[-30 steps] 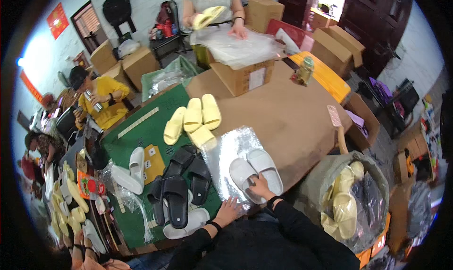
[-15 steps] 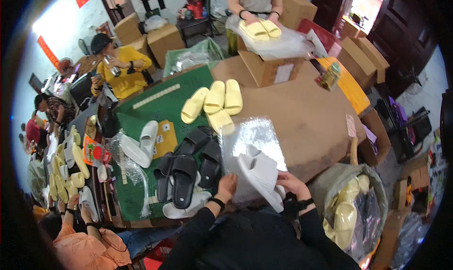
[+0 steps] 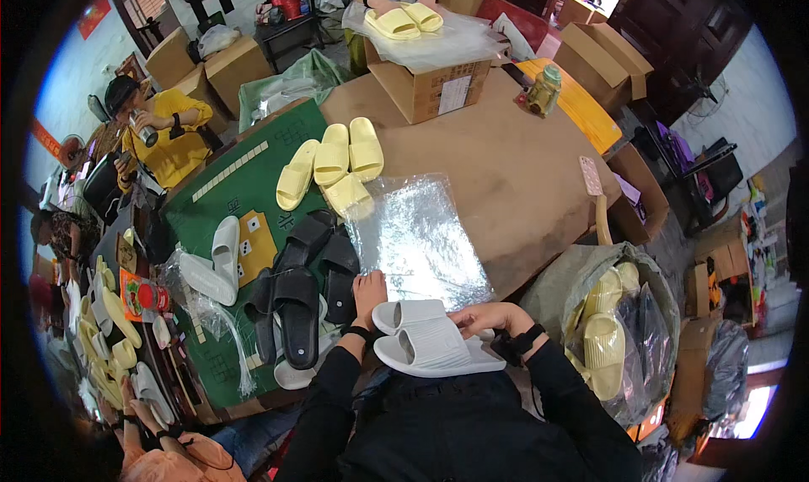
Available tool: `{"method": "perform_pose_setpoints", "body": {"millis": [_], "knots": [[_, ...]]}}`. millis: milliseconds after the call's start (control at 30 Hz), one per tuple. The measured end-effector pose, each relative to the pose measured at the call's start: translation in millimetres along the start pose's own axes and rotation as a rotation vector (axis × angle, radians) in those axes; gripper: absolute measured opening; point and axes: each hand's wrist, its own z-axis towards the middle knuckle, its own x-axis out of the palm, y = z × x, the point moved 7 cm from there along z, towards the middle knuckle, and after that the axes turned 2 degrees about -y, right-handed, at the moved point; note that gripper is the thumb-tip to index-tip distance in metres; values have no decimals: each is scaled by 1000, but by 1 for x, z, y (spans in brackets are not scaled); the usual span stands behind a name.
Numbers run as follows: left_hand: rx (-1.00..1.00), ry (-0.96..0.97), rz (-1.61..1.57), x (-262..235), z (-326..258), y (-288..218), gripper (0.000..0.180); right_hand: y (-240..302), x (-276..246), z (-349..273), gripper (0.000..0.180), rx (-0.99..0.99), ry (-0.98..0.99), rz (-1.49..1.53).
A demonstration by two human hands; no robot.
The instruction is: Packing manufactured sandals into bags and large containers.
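Observation:
A pair of light grey slide slippers (image 3: 434, 347) lies sideways close to my body, one beside the other. My right hand (image 3: 489, 318) is closed on them at the heel side, its fingers partly hidden behind the nearer slipper. My left hand (image 3: 369, 298) has its fingers curled at the near left corner of a shiny clear plastic bag (image 3: 417, 238), gripping its edge. The bag lies flat on the table beyond the slippers. Just left of that hand are several black slippers (image 3: 301, 309), with another grey slipper (image 3: 295, 374) partly under them.
Yellow slippers (image 3: 333, 157) lie beyond the bag on the brown table (image 3: 506, 153). A sack (image 3: 548, 288) of bagged slippers stands at right. Across the table, a person's hands (image 3: 404, 6) hold yellow slippers over a carton (image 3: 430, 90). A glass jar (image 3: 543, 90) stands at the far right.
The grey slippers have turned from upright and tilted to lying sideways, nearer my body. My left hand has moved left along the bag's near edge. The view has shifted.

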Motion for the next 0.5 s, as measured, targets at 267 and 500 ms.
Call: {"method": "perform_pose_setpoints", "body": {"millis": [267,500], "knots": [[-94,64,-182,14,0,4,18,-11,-5,-5,42,10,-98,97],[107,200,-251,5,9,-28,22,-26,-40,-17,25,25,-457,-241]]}}
